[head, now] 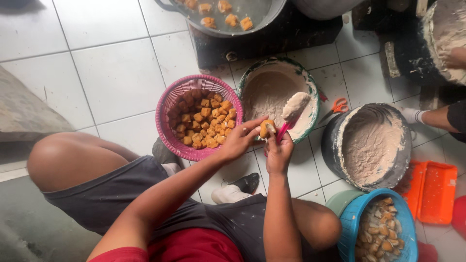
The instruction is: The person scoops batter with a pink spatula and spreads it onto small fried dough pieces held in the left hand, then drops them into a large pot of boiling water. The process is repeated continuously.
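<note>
I sit low on the white tiled floor [116, 73], knees wide, with bowls all round me. Biggest is the dark tub [371, 145] at my right, smeared inside with pale paste. Ahead of my hands stands the green-rimmed bowl [276, 90], also coated in that paste. Beside it, touching its rim, is the pink basket [167, 104] heaped with fried tofu cubes [204, 121]. Near my right knee a blue basket [352, 218] holds filled pieces (paler, split open), and an orange tray [434, 191] lies just beyond it. Orange scissors [339, 106] rest on the tiles between bowl and tub.

My left hand [238, 140] is pinched shut round one tofu piece [265, 128], held over the near edge of the bowl. My right hand [278, 154] is clenched on the pink handle of a spoon [293, 107], its blade loaded with paste and raised above the bowl, right next to the tofu.
</note>
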